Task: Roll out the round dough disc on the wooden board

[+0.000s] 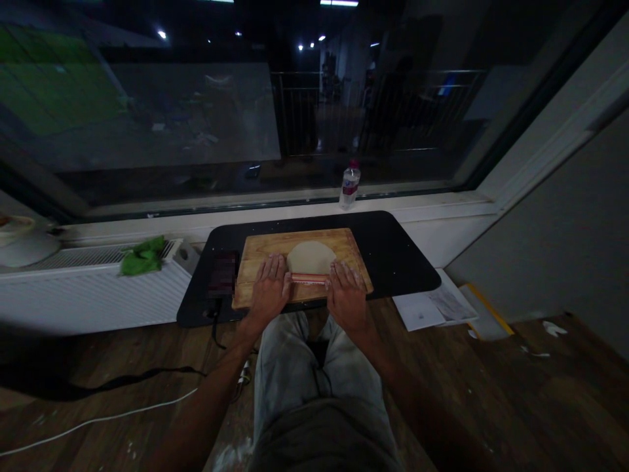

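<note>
A round, flat sheet of dough [311,255] lies on a wooden cutting board [260,246]. Along its near edge runs a rolling pin [309,279] with red, white and orange stripes. My left hand [272,285] rests flat over the pin's left end, its fingers stretched forward beside the dough. Over the right end lies my right hand [346,292], also flat, with fingers extended and pale flour on them. Both palms hide the ends of the pin.
The board rests on a black tabletop [393,255], with a dark device [223,272] at left. A water bottle [350,185] stands on the windowsill. A green cloth [143,255] lies on the radiator [122,298]. Papers [417,311] and a white cable [113,417] are below.
</note>
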Tool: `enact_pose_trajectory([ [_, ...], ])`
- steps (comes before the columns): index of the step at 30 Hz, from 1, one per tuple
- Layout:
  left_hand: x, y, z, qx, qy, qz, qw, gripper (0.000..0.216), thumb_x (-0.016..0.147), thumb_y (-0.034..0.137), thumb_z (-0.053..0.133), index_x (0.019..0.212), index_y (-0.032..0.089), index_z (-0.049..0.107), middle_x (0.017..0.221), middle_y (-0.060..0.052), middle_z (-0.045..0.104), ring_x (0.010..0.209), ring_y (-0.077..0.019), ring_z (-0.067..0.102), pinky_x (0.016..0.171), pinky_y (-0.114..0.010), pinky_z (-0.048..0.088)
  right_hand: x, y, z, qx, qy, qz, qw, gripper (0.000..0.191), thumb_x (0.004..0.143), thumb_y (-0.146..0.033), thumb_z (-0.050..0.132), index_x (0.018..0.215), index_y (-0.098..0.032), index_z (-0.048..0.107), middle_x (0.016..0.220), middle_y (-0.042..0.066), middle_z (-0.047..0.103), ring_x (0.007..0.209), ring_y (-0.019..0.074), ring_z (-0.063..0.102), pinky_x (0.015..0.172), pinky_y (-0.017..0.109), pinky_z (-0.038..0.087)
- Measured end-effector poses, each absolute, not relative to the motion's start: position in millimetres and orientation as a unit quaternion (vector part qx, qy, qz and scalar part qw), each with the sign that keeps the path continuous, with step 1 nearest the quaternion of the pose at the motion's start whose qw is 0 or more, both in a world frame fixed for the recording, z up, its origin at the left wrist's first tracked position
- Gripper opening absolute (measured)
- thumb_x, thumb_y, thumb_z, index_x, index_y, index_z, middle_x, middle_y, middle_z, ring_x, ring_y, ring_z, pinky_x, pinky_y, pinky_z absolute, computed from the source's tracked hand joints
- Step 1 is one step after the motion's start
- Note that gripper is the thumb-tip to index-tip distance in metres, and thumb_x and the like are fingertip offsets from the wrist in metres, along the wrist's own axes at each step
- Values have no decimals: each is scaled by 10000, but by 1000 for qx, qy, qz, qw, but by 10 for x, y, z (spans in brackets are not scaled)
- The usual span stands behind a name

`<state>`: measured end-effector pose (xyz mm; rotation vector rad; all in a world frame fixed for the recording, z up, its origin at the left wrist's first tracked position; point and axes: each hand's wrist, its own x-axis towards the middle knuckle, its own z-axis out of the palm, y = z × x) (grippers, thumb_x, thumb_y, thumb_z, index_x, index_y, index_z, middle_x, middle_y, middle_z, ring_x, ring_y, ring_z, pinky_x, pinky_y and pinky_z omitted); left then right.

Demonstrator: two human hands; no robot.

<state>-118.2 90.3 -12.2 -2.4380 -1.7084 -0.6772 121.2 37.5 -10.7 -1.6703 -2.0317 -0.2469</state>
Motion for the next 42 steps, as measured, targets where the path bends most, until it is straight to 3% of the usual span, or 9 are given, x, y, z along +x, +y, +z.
enact_pose_trajectory([
  [8,-1204,1018,-150,-809,-540,-223,56,632,1163,372,293,1649,51,538,1681,-211,596,1657,-353,457,1394,-580,331,1220,414,-187,-605,-742,-102,271,532,1183,-299,389,1635,-95,580,1675,173,613,1606,318,491,1352,505,298],
  [20,-1002,1491,38,-798,-573,-175,59,532,1167,344,307,1433,108,703,1537,-200,711,1577,-383,537,1329,-575,384,1364,1108,127,-615,-764,-67,181,461,1169,-275,428,1429,-106,769,1530,184,729,1535,326,582,1314,498,377],
  [33,-1092,943,-142,-793,-560,-228,72,566,1172,376,339,1596,132,623,1658,-168,630,1624,-358,494,1373,-589,335,1374,600,-92,-572,-779,-84,242,539,1174,-294,403,1641,-98,586,1665,165,624,1626,312,478,1383,531,287],
  [42,-1136,716,-211,-797,-550,-234,85,568,1180,382,338,1639,159,588,1693,-144,601,1629,-350,493,1395,-611,304,1415,444,-201,-554,-783,-93,268,533,1166,-270,421,1664,-143,561,1674,133,621,1622,294,468,1380,518,264],
])
